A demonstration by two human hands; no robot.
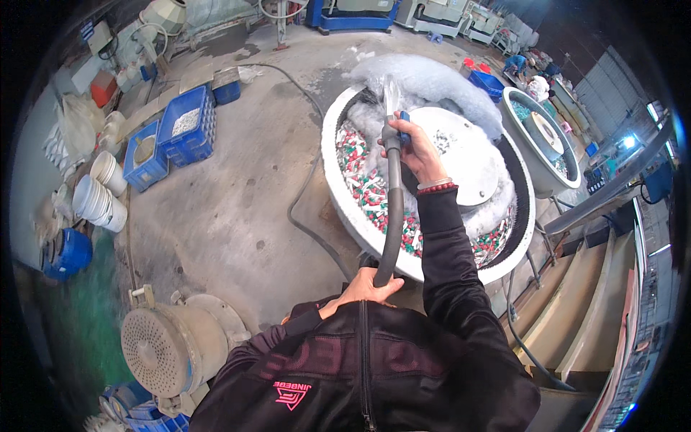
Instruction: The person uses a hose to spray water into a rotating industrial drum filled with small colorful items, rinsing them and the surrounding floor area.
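Observation:
My right hand (416, 151) is closed round a metal hose valve (391, 140) with a blue lever (404, 117). Water (391, 93) streams from its end into a large round white tub (337, 191). Near the tub's front edge, my left hand (366, 286) grips the thick grey hose (394, 227), its fingers partly hidden. Small red, green and white pieces (374, 198) lie in the tub's ring-shaped channel. White foam (439, 83) heaps over the far rim and partly covers the white raised centre (479, 162).
A second round tub (522, 101) stands at the far right, with people beyond it. Blue crates (198, 140) and white buckets (97, 198) line the left. A dark hose (295, 209) runs across the floor. A drum with a perforated face (152, 353) stands at near left.

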